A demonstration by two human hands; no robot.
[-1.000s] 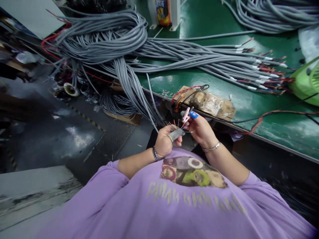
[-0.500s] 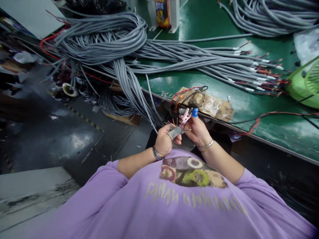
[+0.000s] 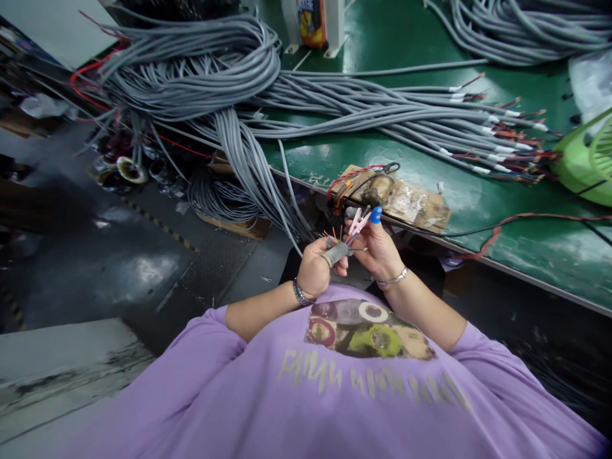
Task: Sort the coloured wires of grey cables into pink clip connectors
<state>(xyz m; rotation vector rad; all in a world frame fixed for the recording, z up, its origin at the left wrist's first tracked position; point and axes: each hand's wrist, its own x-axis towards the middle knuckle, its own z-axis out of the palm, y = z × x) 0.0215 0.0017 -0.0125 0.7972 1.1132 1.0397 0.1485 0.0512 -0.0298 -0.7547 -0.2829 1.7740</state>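
Note:
My left hand (image 3: 314,271) is closed around the end of a grey cable (image 3: 336,253). Thin coloured wires (image 3: 333,234) fan out from its stripped end, orange and red among them. Close by on the right, my right hand (image 3: 377,250) has its fingers curled around some of these wires, with a blue cover (image 3: 375,215) on the thumb. A pale pink forked piece (image 3: 358,221) sticks up between that thumb and the fingers; its exact kind is unclear. The fingertips partly hide where the wires are gripped.
Bundled grey cables (image 3: 191,83) lie across the green table (image 3: 382,44), their stripped ends near a green fan (image 3: 586,156). A wooden block (image 3: 406,204) with wires sits at the table's front edge. More grey cables (image 3: 258,172) hang over that edge towards the floor.
The pink piece now shows a wider fork, and my right thumb has shifted slightly to the right. My left hand stays on the cable. The view has moved very little.

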